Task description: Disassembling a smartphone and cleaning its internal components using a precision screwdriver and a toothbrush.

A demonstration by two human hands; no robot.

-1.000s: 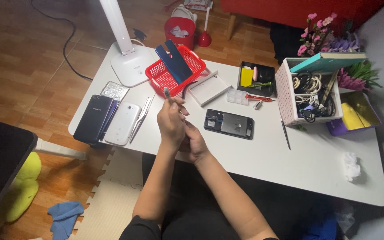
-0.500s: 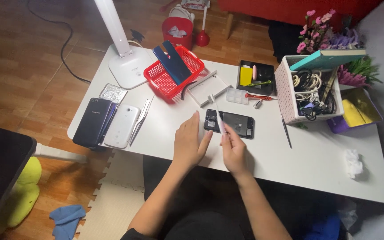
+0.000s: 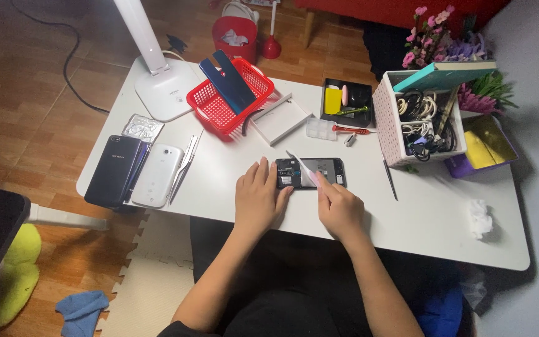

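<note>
Fingers of right hand pinch pale strip over opened phone.

Against the white table, a red mesh basket is being shown holding dark blue panels; left of the basket, a black phone and a white phone are being seen, right of it a yellow-lined purple tray

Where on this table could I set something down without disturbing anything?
Bare top lies along the near edge between the right hand and the crumpled tissue, and between the two phones and the left hand. The far side is crowded: lamp base, red basket, trays, cable box.
</note>
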